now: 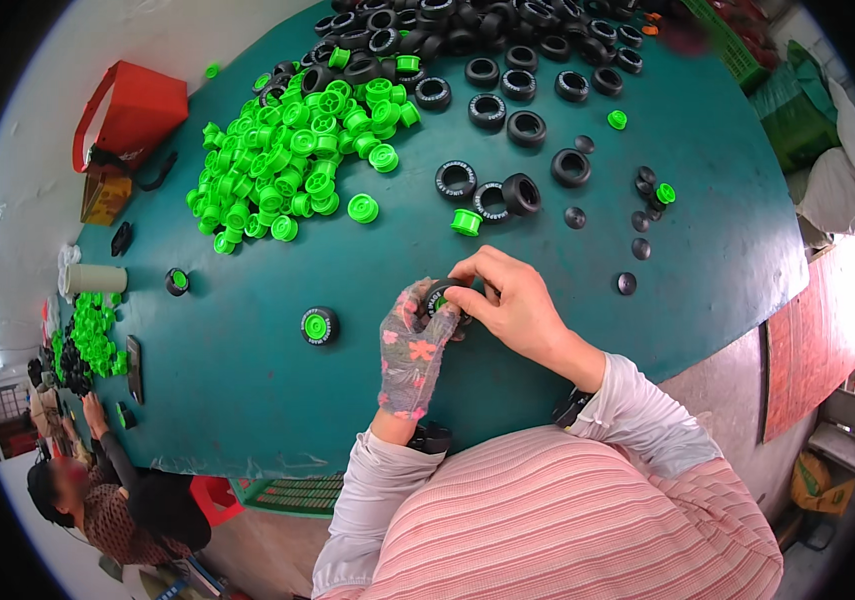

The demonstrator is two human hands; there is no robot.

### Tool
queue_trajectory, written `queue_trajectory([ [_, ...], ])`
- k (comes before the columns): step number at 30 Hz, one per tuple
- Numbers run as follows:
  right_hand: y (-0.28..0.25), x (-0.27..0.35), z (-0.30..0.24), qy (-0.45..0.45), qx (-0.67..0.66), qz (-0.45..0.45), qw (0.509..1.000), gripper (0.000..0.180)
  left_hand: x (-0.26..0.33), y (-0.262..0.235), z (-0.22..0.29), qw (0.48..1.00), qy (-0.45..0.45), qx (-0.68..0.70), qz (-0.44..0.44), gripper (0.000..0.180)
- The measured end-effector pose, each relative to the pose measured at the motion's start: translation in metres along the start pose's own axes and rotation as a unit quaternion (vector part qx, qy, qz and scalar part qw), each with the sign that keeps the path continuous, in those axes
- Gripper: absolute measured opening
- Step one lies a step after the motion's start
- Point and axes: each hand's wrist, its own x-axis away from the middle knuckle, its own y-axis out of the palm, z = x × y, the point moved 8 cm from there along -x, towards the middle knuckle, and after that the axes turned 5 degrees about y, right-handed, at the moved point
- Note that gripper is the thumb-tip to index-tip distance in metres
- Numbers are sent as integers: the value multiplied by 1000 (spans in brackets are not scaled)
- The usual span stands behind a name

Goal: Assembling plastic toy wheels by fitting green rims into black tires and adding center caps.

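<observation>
Head view: the held tire (437, 291) is at the centre of the frame, above the tabletop (707, 300) and in front of the person's torso. A green hub (441, 302) shows in its opening; the fingers hide how deeply it is seated.

Left grip: the left hand (408, 350), in a floral glove, is clamped on the tire from the left and below, apparently as the support. Right grip: the right hand (513, 305), bare, is closed on the tire from the right. Its thumb lies across the near face, an arrangement that suits pressing or turning against the left hand's support.

Parts are grouped by kind, presumably for quick picking. The hub pile (292, 150) occupies the upper left of the frame, the tire pile (457, 25) the upper edge. A loose hub (465, 222) and a loose tire (521, 194) lie just beyond the hands, likely convenient for reach. Small black discs (626, 284) lie in a loose column at right, apart from the larger parts.

A tire-and-hub wheel (318, 326) rests left of the hands, outside both piles, which would keep it distinct from loose stock. At the lower left, a co-worker's hand (94, 412) is at the tabletop's edge, well apart.
</observation>
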Motion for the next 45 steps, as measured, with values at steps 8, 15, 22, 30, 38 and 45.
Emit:
queue_trajectory([
  [8, 8, 3, -1, -1, 76, 50, 996, 17, -1, 3, 2, 992, 71, -109, 2, 35],
  [15, 10, -10, 16, 65, -22, 12, 998, 19, -5, -1, -4, 997, 26, 60, 43, 36],
  [22, 6, -1, 3, 56, 8, 22, 998, 22, -8, -7, -8, 997, 41, 65, 27, 34],
  [30, 10, -4, 18, 89, -73, 21, 993, 19, -2, 1, 0, 997, 76, -11, 19, 36],
  [38, 12, -14, 28, 132, -136, -8, 982, 22, -9, -5, -5, 998, 36, 31, 36, 37],
  [45, 11, -3, 16, 105, -68, 17, 992, 21, -6, -1, 6, 996, 33, 77, 31, 34],
])
